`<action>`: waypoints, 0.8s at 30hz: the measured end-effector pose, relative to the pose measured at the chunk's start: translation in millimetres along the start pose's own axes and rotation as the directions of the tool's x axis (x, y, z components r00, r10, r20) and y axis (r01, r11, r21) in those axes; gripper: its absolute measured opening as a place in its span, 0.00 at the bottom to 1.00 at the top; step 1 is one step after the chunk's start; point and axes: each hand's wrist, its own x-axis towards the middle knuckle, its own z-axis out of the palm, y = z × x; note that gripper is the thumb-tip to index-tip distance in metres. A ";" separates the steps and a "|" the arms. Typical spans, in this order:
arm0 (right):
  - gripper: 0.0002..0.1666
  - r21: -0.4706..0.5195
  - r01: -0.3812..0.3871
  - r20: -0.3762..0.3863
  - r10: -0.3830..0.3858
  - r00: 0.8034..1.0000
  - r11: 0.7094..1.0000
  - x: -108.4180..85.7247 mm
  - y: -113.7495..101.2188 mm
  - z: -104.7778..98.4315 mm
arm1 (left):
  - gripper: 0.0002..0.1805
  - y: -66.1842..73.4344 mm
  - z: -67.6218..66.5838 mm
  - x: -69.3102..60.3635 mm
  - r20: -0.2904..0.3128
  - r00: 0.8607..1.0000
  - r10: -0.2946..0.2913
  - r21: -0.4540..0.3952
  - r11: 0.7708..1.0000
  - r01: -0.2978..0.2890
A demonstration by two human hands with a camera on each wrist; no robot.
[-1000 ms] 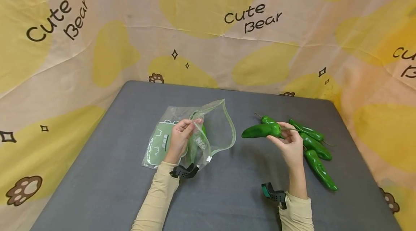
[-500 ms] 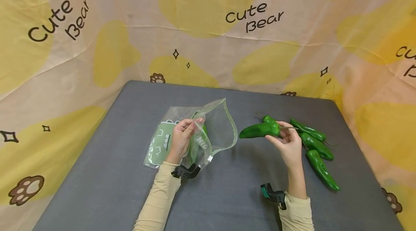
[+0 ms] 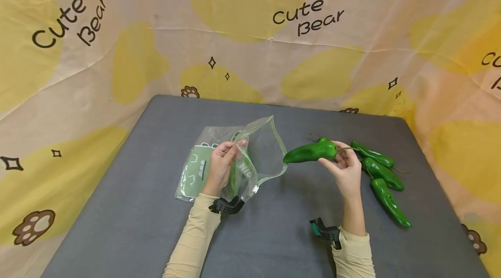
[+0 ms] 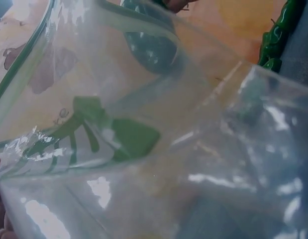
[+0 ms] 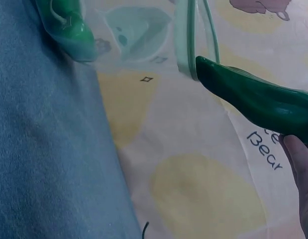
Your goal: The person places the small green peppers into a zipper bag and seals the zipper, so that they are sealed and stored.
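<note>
Clear zip bag [image 3: 245, 170] is propped up left of the middle of the counter [image 3: 125, 212], well apart from the left edge, mouth turned toward the right edge. Its rim is pinched in the left hand [image 3: 221, 167], thumb against fingers. Mouth is spread wide; zip slider [image 3: 256, 189] sits at its near corner. A bagged pepper [image 5: 74, 36] is seen through the film. A green pepper [image 3: 311, 152] is held up by its stem end between thumb and fingers of the right hand [image 3: 346, 171], tip at the mouth's right rim; contact cannot be told. Four loose peppers [image 3: 382, 174] are grouped by the right edge, beside and behind that hand. Counter surface is seen between bag and far edge and between the forearms. Far edge is backed by printed cloth [image 3: 238, 12].
</note>
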 end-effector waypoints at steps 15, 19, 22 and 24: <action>0.31 -0.072 -0.046 0.118 0.054 0.991 0.996 4.4 4.0 23.6 | 0.11 26.7 17.5 3.7 -0.060 0.996 -0.064 -0.036 0.997 0.062; 0.30 -0.124 -0.084 0.118 0.099 0.988 0.989 2.5 6.2 28.3 | 0.01 21.7 15.2 1.8 -0.036 0.999 -0.020 -0.035 0.999 0.019; 0.28 -0.146 -0.096 0.128 0.115 0.985 0.985 1.4 7.2 33.2 | 0.02 13.9 9.4 1.2 -0.006 1.000 0.023 -0.030 0.999 -0.023; 0.27 -0.166 -0.092 0.133 0.114 0.984 0.982 1.2 8.1 37.6 | 0.03 9.1 5.3 2.0 0.013 0.999 0.034 -0.028 0.999 -0.033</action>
